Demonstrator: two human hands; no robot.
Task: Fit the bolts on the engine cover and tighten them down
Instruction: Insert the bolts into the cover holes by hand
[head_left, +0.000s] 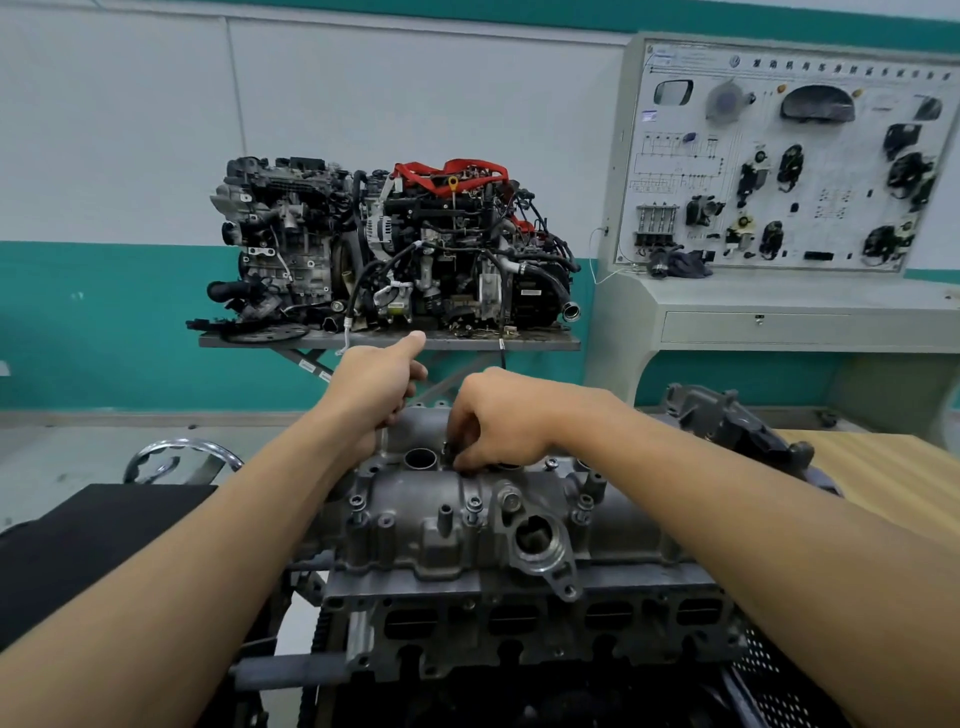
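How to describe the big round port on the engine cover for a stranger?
Find the grey engine cover in the foreground. On its near side, right of centre, sits the round port. Only it has a shiny flange with an ear.

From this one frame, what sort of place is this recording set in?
Probably an automotive training workshop: display engines sit on a stand by the wall, a teaching board carries mounted car electrical parts, and a bare engine cover with bolts sits up close.

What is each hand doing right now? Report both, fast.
Left hand: grip closed round a slim metal piece, forefinger straight out.
Right hand: grip pinching a bolt on the engine cover.
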